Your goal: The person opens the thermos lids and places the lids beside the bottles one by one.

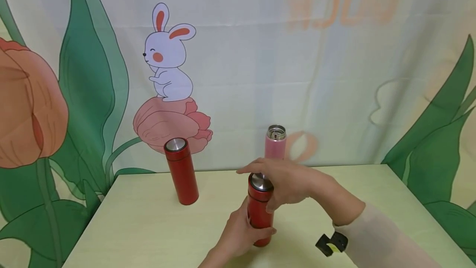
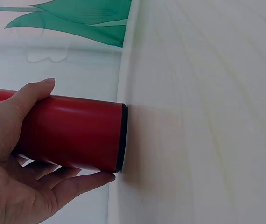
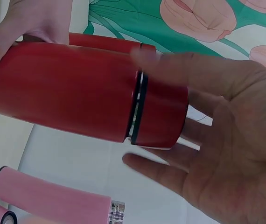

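A red thermos [image 1: 260, 210] with a silver-topped lid [image 1: 261, 182] stands nearly upright in front of me. My left hand [image 1: 239, 233] grips its lower body; in the left wrist view, the thumb lies on one side of the red thermos [image 2: 77, 133] and the fingers on the other. Around the lid, my right hand [image 1: 286, 181] spreads its fingers loosely. In the right wrist view, its blurred thumb is by the seam, and gaps show between the other fingers and the lid [image 3: 161, 112]. A thin gap separates lid from body. Whether the base touches the table cannot be told.
Another red thermos [image 1: 182, 177], lid on, stands at the back left of the table [image 1: 137, 226]. Behind my right hand is a lidless pink thermos [image 1: 275, 146]. A small pink part, apparently a lid [image 3: 2, 215], lies near it. A printed curtain [image 1: 238, 73] hangs behind.
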Demonstrator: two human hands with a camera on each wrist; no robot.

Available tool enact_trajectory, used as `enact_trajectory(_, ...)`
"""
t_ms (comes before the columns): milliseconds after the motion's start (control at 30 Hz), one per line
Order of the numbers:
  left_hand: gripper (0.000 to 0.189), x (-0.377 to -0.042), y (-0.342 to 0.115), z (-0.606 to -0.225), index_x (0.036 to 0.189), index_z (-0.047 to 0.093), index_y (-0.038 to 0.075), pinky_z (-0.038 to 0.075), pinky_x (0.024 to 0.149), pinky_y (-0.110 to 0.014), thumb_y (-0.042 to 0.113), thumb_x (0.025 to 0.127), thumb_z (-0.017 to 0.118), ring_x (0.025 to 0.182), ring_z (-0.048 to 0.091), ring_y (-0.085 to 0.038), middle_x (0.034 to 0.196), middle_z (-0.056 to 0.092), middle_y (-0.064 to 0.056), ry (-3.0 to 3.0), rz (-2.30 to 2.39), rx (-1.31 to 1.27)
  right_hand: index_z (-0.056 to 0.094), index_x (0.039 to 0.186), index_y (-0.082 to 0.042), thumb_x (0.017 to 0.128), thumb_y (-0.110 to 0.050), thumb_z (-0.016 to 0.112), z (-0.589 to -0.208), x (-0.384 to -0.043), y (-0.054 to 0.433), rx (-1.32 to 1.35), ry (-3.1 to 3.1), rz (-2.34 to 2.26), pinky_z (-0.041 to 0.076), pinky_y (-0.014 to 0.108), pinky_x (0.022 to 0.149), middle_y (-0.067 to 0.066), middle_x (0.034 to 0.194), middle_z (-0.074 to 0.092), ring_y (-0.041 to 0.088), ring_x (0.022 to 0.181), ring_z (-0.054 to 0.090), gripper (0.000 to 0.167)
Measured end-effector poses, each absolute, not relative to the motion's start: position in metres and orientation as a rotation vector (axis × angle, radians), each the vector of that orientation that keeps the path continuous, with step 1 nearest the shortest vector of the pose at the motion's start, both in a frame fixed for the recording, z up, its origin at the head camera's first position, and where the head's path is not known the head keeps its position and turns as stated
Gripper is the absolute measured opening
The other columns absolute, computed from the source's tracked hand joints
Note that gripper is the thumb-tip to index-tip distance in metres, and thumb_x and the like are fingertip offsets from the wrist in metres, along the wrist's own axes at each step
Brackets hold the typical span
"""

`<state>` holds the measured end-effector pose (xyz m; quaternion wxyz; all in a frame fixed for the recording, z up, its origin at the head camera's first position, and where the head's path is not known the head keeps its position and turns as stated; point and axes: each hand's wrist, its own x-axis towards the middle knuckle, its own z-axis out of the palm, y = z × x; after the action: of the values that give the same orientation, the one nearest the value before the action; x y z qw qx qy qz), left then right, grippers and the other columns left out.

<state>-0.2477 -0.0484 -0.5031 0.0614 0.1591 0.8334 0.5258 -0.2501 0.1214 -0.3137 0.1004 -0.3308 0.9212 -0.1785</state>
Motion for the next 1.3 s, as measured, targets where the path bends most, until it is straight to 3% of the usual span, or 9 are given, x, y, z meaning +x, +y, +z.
enact_trajectory(233, 0.079, -0.248, -0.047, -0.503, 0.145, 0.045, 0.026, 0.055, 0.101, -0.048, 0.039, 0.081, 0.089, 0.114, 0.066, -0.017, 0.126, 0.070, 0.003, 2.524, 1.596, 0.472, 0.052, 0.150, -0.017, 0.078, -0.038, 0.091, -0.310, -0.242, 0.117, -0.790, 2.836, -0.478, 0.053, 0.043, 0.102, 0.002, 0.135, 0.060, 0.021, 0.119, 0.061, 0.085)
enact_trajectory(400, 0.080, -0.247, -0.048, -0.503, 0.146, 0.043, 0.024, 0.055, 0.101, -0.050, 0.037, 0.082, 0.088, 0.117, 0.065, -0.021, 0.128, 0.069, 0.001, 2.501, 1.602, 0.467, 0.056, 0.143, -0.006, 0.075, -0.047, 0.091, -0.308, -0.234, 0.110, -0.696, 2.937, -0.398, 0.053, 0.041, 0.100, 0.005, 0.123, 0.066, 0.023, 0.113, 0.063, 0.086)
enact_trajectory(500, 0.080, -0.248, -0.049, -0.503, 0.147, 0.043, 0.024, 0.056, 0.101, -0.049, 0.038, 0.082, 0.088, 0.117, 0.065, -0.021, 0.128, 0.068, 0.002, 2.497, 1.598, 0.463, 0.064, 0.125, -0.004, 0.074, -0.046, 0.092, -0.309, -0.232, 0.105, -0.674, 2.991, -0.361, 0.055, 0.038, 0.089, 0.003, 0.106, 0.069, 0.020, 0.098, 0.065, 0.072)
enact_trajectory(633, 0.082, -0.248, -0.049, -0.503, 0.148, 0.042, 0.024, 0.055, 0.101, -0.049, 0.039, 0.082, 0.088, 0.117, 0.065, -0.020, 0.127, 0.069, 0.002, 2.498, 1.591, 0.465, 0.063, 0.099, -0.011, 0.074, -0.043, 0.093, -0.311, -0.232, 0.099, -0.625, 3.021, -0.346, 0.054, 0.033, 0.074, -0.003, 0.086, 0.063, 0.016, 0.082, 0.060, 0.050)
enact_trajectory(733, 0.082, -0.248, -0.049, -0.502, 0.148, 0.042, 0.023, 0.055, 0.102, -0.050, 0.038, 0.082, 0.088, 0.117, 0.065, -0.020, 0.127, 0.069, 0.002, 2.493, 1.595, 0.465, 0.062, 0.091, -0.013, 0.075, -0.040, 0.092, -0.313, -0.232, 0.096, -0.594, 3.032, -0.348, 0.053, 0.031, 0.069, -0.004, 0.081, 0.062, 0.015, 0.077, 0.059, 0.044)
enact_trajectory(1033, 0.078, -0.248, -0.049, -0.501, 0.145, 0.044, 0.023, 0.054, 0.103, -0.049, 0.036, 0.082, 0.088, 0.115, 0.065, -0.018, 0.125, 0.069, 0.003, 2.482, 1.610, 0.472, 0.062, 0.085, -0.013, 0.076, -0.032, 0.093, -0.313, -0.233, 0.095, -0.602, 3.034, -0.360, 0.053, 0.032, 0.066, -0.004, 0.077, 0.061, 0.016, 0.073, 0.059, 0.037)
enact_trajectory(1300, 0.077, -0.248, -0.049, -0.501, 0.144, 0.045, 0.023, 0.054, 0.102, -0.050, 0.038, 0.082, 0.088, 0.115, 0.065, -0.019, 0.126, 0.069, 0.004, 2.483, 1.599, 0.462, 0.069, 0.098, -0.012, 0.074, -0.024, 0.094, -0.311, -0.235, 0.096, -0.661, 2.980, -0.391, 0.056, 0.034, 0.074, -0.005, 0.084, 0.065, 0.015, 0.081, 0.062, 0.037)
